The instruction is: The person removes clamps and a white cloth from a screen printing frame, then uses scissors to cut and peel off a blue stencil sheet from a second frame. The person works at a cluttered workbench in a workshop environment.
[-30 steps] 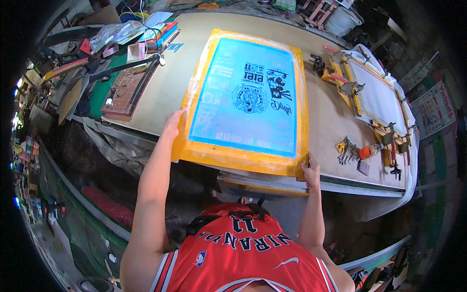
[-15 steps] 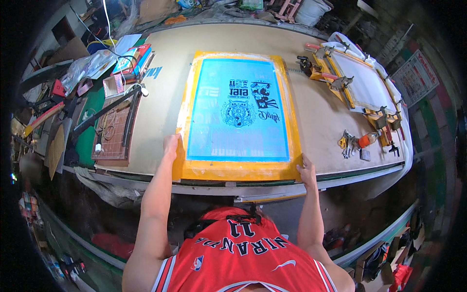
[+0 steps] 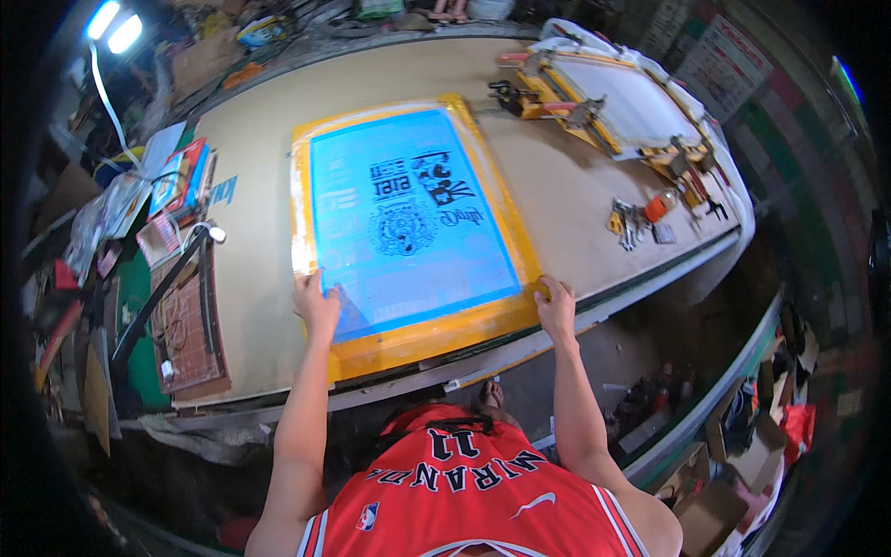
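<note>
A screen-printing frame (image 3: 506,209) lies flat on the table, its border wrapped in yellow tape and its mesh blue. Black and pale artwork shows on the mesh, lettering and an animal head among it. My left hand (image 3: 318,308) grips the frame's left side close to the near corner, fingers reaching over the border to the mesh. At the near right corner, my right hand (image 3: 556,306) is closed on the border. The near side of the frame lies along the table's front edge.
At the far right sits a clamped yellow frame (image 3: 622,102) with a white sheet. Nearer are an orange bottle (image 3: 660,205) and several metal tools (image 3: 628,224). On the left are books (image 3: 181,176), a lamp arm (image 3: 162,292) and a reddish board (image 3: 186,325). Boxes (image 3: 710,511) stand lower right.
The view has swung, so table and frame appear tilted and farther left. My left hand's fingers now reach over the border onto the mesh edge. My right hand stays at its corner.
</note>
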### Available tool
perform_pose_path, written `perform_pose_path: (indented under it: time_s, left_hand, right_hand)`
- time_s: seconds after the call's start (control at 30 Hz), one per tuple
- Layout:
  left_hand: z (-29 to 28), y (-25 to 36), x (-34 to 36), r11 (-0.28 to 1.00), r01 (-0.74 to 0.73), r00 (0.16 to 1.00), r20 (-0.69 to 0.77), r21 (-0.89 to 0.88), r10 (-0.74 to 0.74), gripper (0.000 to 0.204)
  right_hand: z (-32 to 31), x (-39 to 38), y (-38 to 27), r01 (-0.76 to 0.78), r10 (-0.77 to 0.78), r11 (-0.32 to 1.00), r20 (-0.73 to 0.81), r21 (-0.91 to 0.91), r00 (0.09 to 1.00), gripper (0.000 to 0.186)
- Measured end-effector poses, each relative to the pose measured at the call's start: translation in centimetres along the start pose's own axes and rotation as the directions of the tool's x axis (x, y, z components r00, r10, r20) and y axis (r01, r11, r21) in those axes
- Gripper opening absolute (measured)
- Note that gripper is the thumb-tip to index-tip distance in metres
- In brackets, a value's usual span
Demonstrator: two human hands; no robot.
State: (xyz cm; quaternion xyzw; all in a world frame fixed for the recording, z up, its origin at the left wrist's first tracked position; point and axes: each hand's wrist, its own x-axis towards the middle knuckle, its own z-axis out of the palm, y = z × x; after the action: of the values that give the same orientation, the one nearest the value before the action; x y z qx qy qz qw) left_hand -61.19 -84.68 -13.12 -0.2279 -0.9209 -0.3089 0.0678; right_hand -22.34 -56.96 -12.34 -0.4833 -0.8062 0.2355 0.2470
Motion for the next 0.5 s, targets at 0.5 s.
perform_pose_path:
  time_s: [0.5]
  left_hand:
    - [7.1, 13.4, -9.3, 0.912, -0.287, 0.825, 0.409, -0.293, 0.39, 0.014]
  right_hand:
    - [-7.4, 1.0, 8.1, -0.097, 0.101, 0.994, -0.101, 0.044, 0.99, 0.019]
